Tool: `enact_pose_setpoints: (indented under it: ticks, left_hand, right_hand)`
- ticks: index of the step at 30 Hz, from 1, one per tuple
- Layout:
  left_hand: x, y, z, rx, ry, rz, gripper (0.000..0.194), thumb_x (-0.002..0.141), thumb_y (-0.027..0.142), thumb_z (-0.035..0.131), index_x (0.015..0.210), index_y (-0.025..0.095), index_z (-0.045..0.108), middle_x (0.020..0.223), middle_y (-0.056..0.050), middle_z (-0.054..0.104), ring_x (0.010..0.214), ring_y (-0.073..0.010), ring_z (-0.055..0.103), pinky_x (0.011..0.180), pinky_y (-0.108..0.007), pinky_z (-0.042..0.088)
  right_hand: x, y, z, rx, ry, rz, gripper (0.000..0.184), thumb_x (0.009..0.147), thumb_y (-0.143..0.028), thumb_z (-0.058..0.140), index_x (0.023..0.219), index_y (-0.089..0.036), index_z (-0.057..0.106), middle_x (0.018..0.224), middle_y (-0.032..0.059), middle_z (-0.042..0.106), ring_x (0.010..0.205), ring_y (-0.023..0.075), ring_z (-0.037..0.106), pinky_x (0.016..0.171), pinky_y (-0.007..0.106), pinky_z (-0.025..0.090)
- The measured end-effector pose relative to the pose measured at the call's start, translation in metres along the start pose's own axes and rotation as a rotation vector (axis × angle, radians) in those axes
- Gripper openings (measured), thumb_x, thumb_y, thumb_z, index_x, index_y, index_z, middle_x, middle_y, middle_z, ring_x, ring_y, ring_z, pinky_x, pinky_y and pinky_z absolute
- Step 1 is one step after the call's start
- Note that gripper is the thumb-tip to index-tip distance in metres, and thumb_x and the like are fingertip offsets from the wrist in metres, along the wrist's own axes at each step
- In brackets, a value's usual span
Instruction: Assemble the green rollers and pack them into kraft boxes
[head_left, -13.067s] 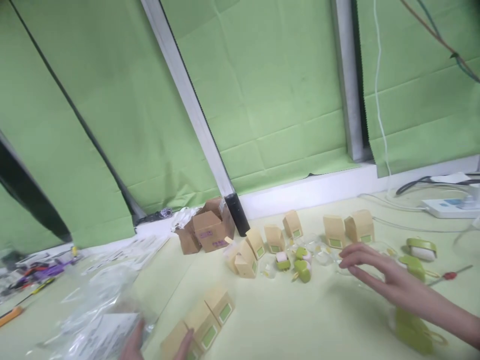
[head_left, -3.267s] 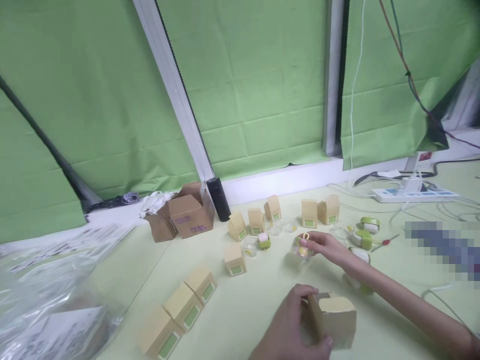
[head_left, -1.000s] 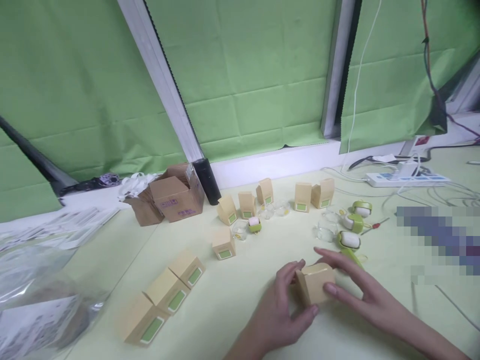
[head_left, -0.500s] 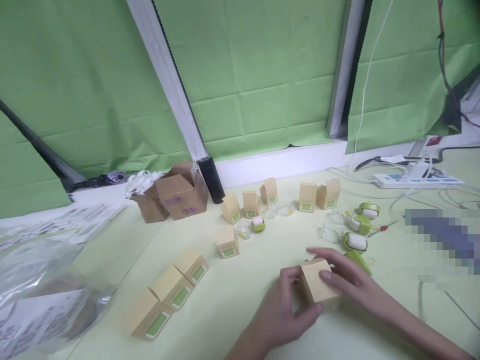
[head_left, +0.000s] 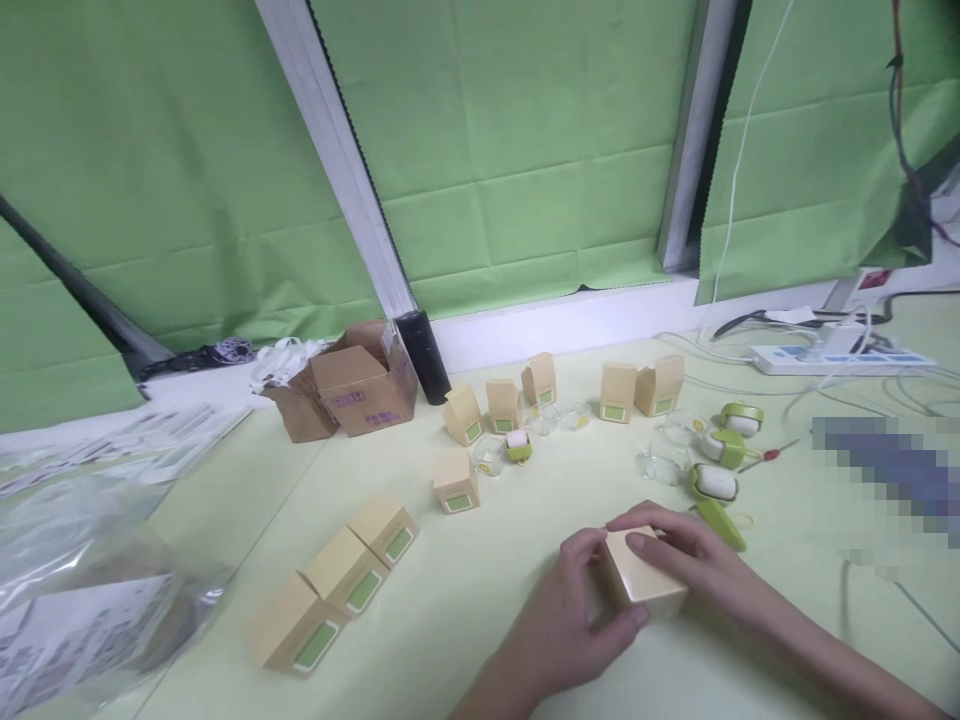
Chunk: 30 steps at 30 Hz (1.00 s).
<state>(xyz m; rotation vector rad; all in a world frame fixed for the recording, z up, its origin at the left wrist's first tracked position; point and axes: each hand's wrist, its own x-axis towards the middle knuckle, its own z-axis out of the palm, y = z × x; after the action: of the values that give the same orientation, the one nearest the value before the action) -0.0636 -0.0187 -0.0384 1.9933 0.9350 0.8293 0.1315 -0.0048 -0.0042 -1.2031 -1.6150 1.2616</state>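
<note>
At the near edge, right of centre, a small tan box [head_left: 641,570] sat between the two hands. The left hand [head_left: 559,625] curled partway round its left side, fingertips at the far left corner and thumb at the near edge. The right hand [head_left: 694,560] was loosely bent over the far right side, its thumb resting on the top panel. Both had hold of this box and nothing else could be seen in them.

The change lay in that top: about a second earlier the flap stood raised and the box gaped toward the left hand; now the panel lay flat under the thumb. The folding-shut of this box therefore seemed nearly done, though its contents and any tucked edge were hidden.

At near left, a clear plastic bag [head_left: 105,560] lay beyond the reach of either hand, and three labelled boxes [head_left: 341,570] stood touching in a slanting row, unchanged. Just right of the working hands and slightly farther, green cases [head_left: 715,483] lay with clear containers [head_left: 664,463] beside them. Farther off, left of these, a single box [head_left: 456,482] stood near another clear container [head_left: 489,456]. Farthest, five upright boxes [head_left: 619,392] stood in two groups.
</note>
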Motion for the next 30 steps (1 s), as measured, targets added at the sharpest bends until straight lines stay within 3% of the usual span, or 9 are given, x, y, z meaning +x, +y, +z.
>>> enact_pose_setpoints:
  ticks: [4,7,14,17,19,22,24,27,30]
  left_hand:
    - [0.005,0.007,-0.004,0.121,-0.042,0.122,0.063,0.079,0.023,0.06,0.133,0.026,0.027,0.138,-0.011,0.04,0.126,-0.0251,0.041,0.104,-0.044,0.037]
    - [0.009,0.014,-0.015,0.267,-0.035,0.154,0.055,0.079,0.017,0.055,0.13,0.028,0.038,0.135,-0.011,0.04,0.116,-0.0228,0.05,0.098,-0.039,0.044]
    - [-0.023,-0.006,-0.091,0.782,0.254,0.06,0.032,0.081,0.02,0.052,0.113,0.026,0.053,0.116,-0.009,0.057,0.11,-0.0258,0.055,0.089,-0.042,0.05]
    - [-0.046,-0.023,-0.128,0.964,0.29,0.046,0.032,0.08,0.026,0.056,0.112,0.029,0.057,0.114,-0.006,0.061,0.108,-0.0269,0.055,0.086,-0.043,0.051]
    - [-0.05,-0.028,-0.137,1.064,0.37,0.014,0.031,0.079,0.026,0.055,0.11,0.028,0.06,0.118,-0.007,0.06,0.111,-0.0298,0.052,0.087,-0.046,0.049]
    - [-0.029,-0.018,-0.111,1.049,0.515,-0.02,0.037,0.077,0.026,0.054,0.113,0.02,0.057,0.126,-0.013,0.054,0.119,-0.0353,0.043,0.095,-0.054,0.04]
    - [0.003,-0.002,-0.071,0.827,0.388,0.008,0.043,0.079,0.031,0.053,0.12,0.021,0.051,0.124,-0.012,0.054,0.12,-0.0316,0.043,0.099,-0.051,0.036]
    - [0.066,0.019,-0.007,0.403,0.145,-0.136,0.056,0.077,0.031,0.054,0.129,0.018,0.039,0.13,-0.012,0.047,0.122,-0.0263,0.04,0.102,-0.041,0.035]
    - [0.121,0.023,0.035,0.196,0.085,-0.264,0.08,0.066,0.034,0.065,0.133,0.009,0.028,0.132,-0.017,0.039,0.124,-0.0291,0.034,0.104,-0.039,0.029]
  right_hand:
    - [0.005,0.007,0.008,0.089,0.049,0.016,0.042,0.08,-0.049,0.06,0.114,-0.027,0.056,0.089,0.002,0.059,0.088,0.0217,0.06,0.075,0.033,0.05]
    - [0.007,0.007,0.005,0.039,0.091,-0.065,0.041,0.083,-0.049,0.056,0.116,-0.025,0.053,0.095,0.0036,0.059,0.09,0.0207,0.06,0.079,0.034,0.05]
    - [-0.015,-0.003,-0.075,-0.617,0.242,-0.247,0.028,0.085,-0.047,0.053,0.103,-0.028,0.064,0.107,0.0071,0.061,0.105,0.0277,0.054,0.091,0.042,0.043]
    - [-0.026,0.021,-0.098,-0.847,0.225,-0.249,0.041,0.075,-0.049,0.065,0.112,-0.033,0.062,0.109,0.0077,0.061,0.102,0.0306,0.055,0.085,0.044,0.047]
    - [-0.029,0.043,-0.101,-0.94,0.238,-0.275,0.049,0.073,-0.046,0.067,0.12,-0.033,0.058,0.109,0.0089,0.06,0.096,0.0299,0.058,0.079,0.043,0.05]
    - [-0.027,0.065,-0.092,-1.008,0.246,-0.331,0.047,0.081,-0.041,0.059,0.127,-0.034,0.051,0.116,0.0082,0.06,0.1,0.0282,0.058,0.082,0.042,0.05]
    - [-0.027,0.069,-0.083,-0.988,0.248,-0.349,0.043,0.084,-0.039,0.055,0.126,-0.034,0.051,0.12,0.0064,0.059,0.107,0.0271,0.057,0.086,0.04,0.05]
    - [-0.03,0.069,-0.074,-0.892,0.284,-0.347,0.037,0.083,-0.039,0.056,0.119,-0.029,0.056,0.119,0.0062,0.062,0.11,0.027,0.057,0.089,0.037,0.05]
    - [-0.037,0.071,-0.071,-0.782,0.302,-0.315,0.039,0.081,-0.038,0.058,0.117,-0.025,0.056,0.116,0.0071,0.064,0.108,0.0278,0.059,0.089,0.035,0.051]
